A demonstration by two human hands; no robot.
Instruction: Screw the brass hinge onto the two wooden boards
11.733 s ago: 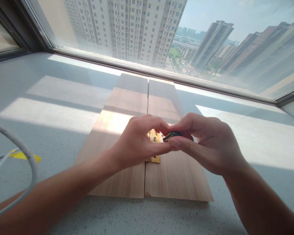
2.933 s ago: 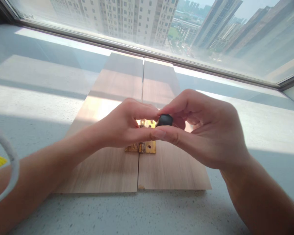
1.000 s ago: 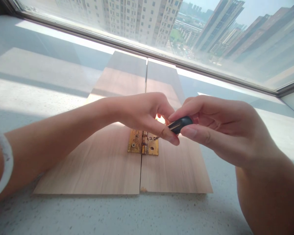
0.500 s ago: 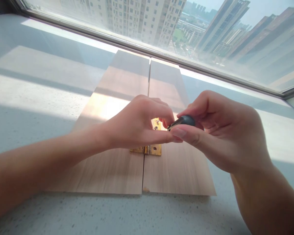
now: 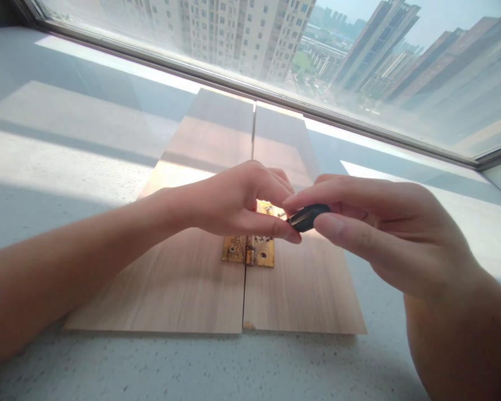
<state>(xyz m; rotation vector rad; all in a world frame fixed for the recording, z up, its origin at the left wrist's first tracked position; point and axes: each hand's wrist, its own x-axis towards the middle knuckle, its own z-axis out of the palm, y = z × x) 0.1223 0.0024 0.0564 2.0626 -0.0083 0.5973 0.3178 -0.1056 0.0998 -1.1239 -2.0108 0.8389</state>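
Observation:
My right hand (image 5: 404,234) holds a short screwdriver (image 5: 307,217) by its black handle, between the thumb and the fingers. The thumb and fingers of my left hand (image 5: 237,200) close around the front end of the same screwdriver; the tip is mostly hidden there. Just below and behind my left hand lies a worn brass hinge (image 5: 250,255), spanning the seam of two boards. A screw head shows in its left leaf, and a hole in the lower right leaf. My left hand covers part of it.
The left wooden board (image 5: 183,295) and the right wooden board (image 5: 304,295) lie side by side on a speckled white sill (image 5: 158,367). Beyond their far ends runs the window frame (image 5: 150,67), with tall buildings outside.
My right hand has shifted slightly down and right, and its fingers are straighter along the handle. The screwdriver handle has turned. My left hand has risen a little, showing more of the hinge.

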